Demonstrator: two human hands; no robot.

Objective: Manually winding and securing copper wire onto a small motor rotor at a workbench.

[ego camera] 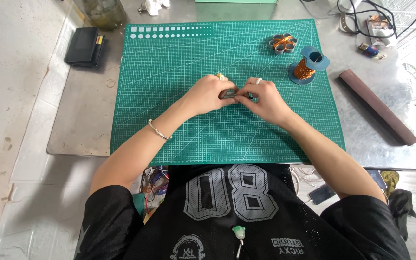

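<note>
a small grey metal piece (228, 94) is held between the fingertips of both hands over the middle of the green cutting mat (179, 86). only a short dull-grey stretch of it is seen, looking flat and blocky; its full shape cannot be made out, since most of it is covered by the fingers. the left hand (208, 94) is curled narrowly around its left end, and the right hand (262, 98) is pinched on its right end, with a pale ring worn on one finger. whether the piece rests on the mat or is lifted just above it cannot be told. further back on the mat, a spool of copper wire (306, 67) with blue flanges and a round metal part wound with copper (282, 43) are seen, well apart from the hands.
</note>
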